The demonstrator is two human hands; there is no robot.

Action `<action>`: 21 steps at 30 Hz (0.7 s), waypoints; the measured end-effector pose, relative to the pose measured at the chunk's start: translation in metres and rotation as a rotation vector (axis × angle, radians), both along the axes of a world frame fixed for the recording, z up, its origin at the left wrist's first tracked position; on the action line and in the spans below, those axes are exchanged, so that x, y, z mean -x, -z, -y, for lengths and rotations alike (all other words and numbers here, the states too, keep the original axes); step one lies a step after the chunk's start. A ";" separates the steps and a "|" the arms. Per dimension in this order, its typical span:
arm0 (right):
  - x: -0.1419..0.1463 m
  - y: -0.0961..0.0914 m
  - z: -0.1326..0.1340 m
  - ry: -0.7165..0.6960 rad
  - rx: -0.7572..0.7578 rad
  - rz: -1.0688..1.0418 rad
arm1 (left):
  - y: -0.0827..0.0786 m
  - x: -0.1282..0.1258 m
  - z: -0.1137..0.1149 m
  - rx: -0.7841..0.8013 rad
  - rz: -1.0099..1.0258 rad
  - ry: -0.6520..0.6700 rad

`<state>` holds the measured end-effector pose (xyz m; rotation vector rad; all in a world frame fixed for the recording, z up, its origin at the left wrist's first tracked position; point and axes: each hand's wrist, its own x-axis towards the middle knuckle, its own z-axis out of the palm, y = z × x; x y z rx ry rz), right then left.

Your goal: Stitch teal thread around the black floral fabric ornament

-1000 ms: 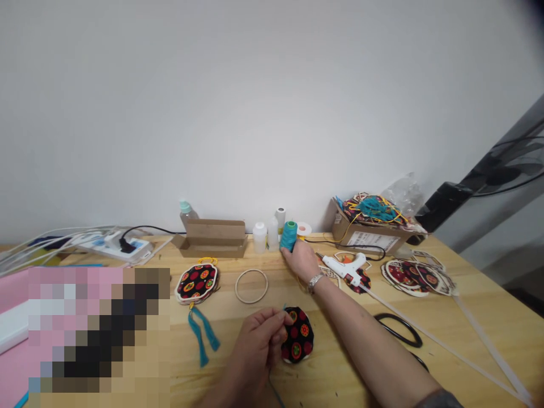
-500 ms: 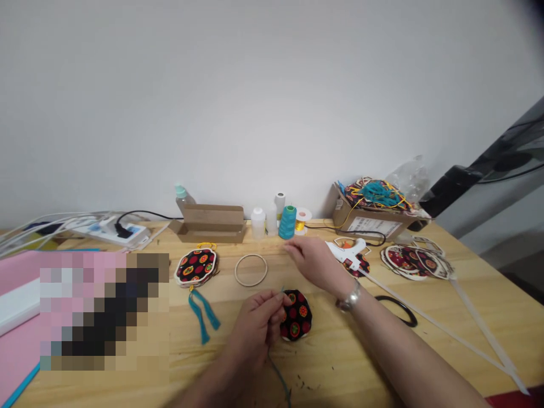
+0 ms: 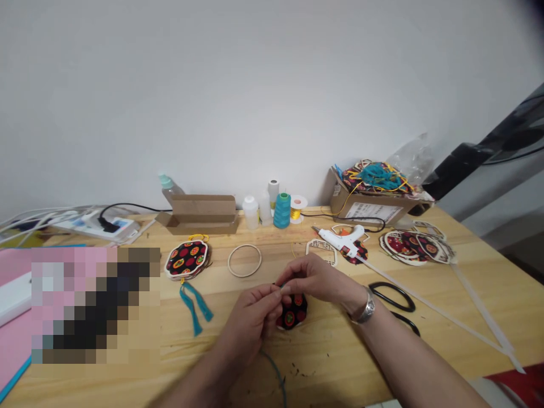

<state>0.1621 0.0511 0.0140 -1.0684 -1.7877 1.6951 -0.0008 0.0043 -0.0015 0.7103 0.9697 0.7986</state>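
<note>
My left hand (image 3: 254, 317) is closed in a pinch on a teal thread (image 3: 277, 368), whose tail hangs down toward the table's front edge. My right hand (image 3: 317, 279) meets it fingertip to fingertip, also pinched at the thread's upper end, where a speck of teal shows. Just under the joined fingers lies a black fabric piece (image 3: 294, 317) with red and orange round motifs; my fingers cover part of it. To the left rests a finished-looking patterned pendant (image 3: 187, 259) with a teal tassel (image 3: 195, 306).
A wooden ring (image 3: 245, 260) lies beyond my hands. Behind stand a teal thread cone (image 3: 282, 211), a yellow thread spool (image 3: 296, 211), bottles and an open cardboard box (image 3: 204, 215). At right are a white glue gun (image 3: 344, 241), black-handled scissors (image 3: 393, 297) and a full carton (image 3: 369, 212).
My right hand has come back toward me and down to my left fingertips, uncovering the glue gun and a wooden lattice frame. The whole view has shifted slightly.
</note>
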 end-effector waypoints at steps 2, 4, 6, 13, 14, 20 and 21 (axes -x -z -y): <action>0.000 0.001 0.000 0.038 -0.028 0.041 | 0.000 0.000 0.000 0.009 0.005 -0.007; 0.000 -0.001 0.001 0.070 -0.097 0.104 | 0.000 -0.001 -0.001 0.045 0.030 -0.022; 0.002 -0.004 0.003 0.092 -0.224 0.186 | -0.001 -0.001 -0.003 0.092 0.052 -0.041; 0.006 -0.007 0.005 0.090 -0.439 0.297 | -0.002 -0.001 -0.005 0.159 0.121 -0.036; 0.006 -0.007 0.005 0.091 -0.439 0.295 | -0.001 -0.001 -0.005 0.157 0.125 -0.034; 0.007 -0.001 0.004 0.081 -0.495 0.280 | -0.001 0.000 -0.004 0.147 0.126 -0.044; 0.008 -0.001 0.004 0.081 -0.516 0.286 | -0.001 0.000 -0.004 0.143 0.120 -0.047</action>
